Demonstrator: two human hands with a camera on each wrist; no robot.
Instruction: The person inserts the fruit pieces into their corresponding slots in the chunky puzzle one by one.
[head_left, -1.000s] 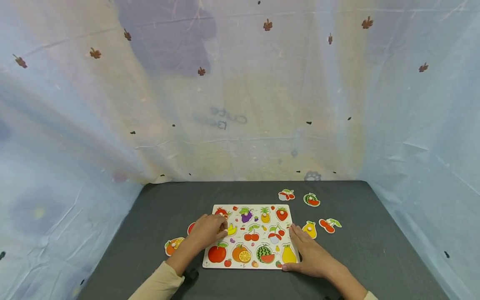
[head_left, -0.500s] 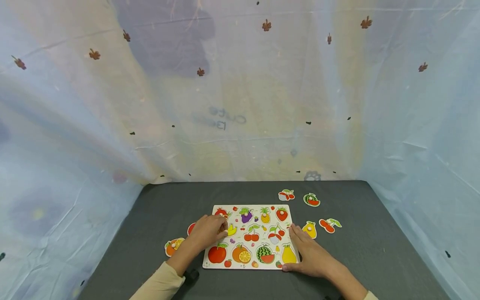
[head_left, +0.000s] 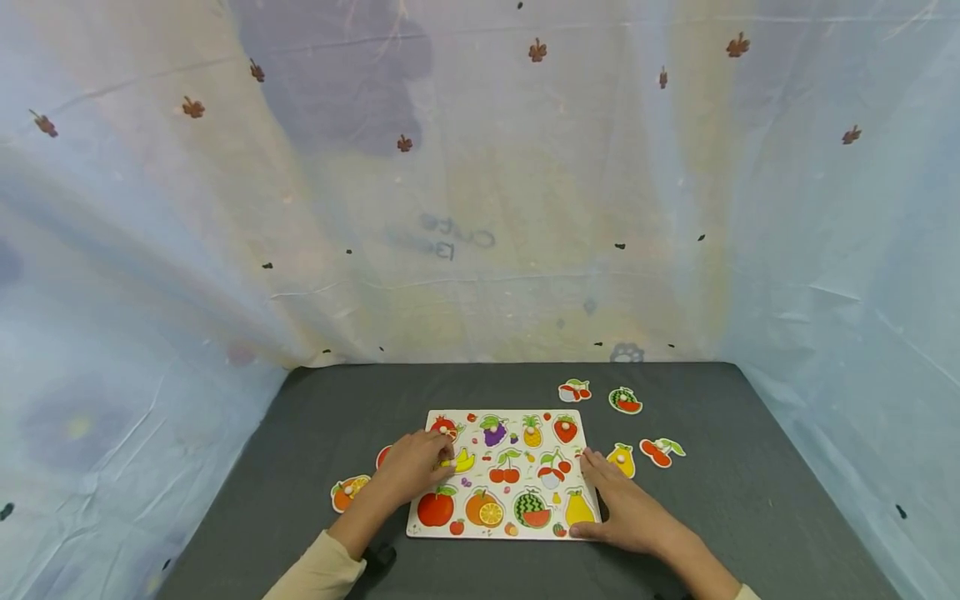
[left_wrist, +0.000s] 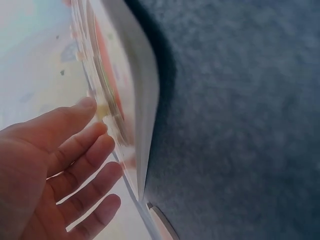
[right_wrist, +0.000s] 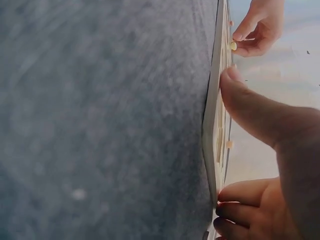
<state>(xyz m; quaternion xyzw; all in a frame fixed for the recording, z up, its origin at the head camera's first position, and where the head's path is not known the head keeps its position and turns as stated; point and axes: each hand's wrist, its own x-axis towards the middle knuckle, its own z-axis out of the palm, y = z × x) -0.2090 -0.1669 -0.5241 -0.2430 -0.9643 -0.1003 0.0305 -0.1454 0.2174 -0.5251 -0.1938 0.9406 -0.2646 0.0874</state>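
From the head view, the left hand (head_left: 411,468) curls its fingers over the puzzle board (head_left: 504,473), the banana piece (head_left: 463,459) just beyond its fingertips. The right wrist view shows that hand pinching a peg (right_wrist: 233,46), while the right hand (right_wrist: 270,150) lies flat, fingers relaxed, along the board's edge.

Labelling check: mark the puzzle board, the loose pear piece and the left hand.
puzzle board (head_left: 517,414), head view, far rim.
pear piece (head_left: 622,460), head view, yellow body.
left hand (head_left: 411,467), head view, back of hand.
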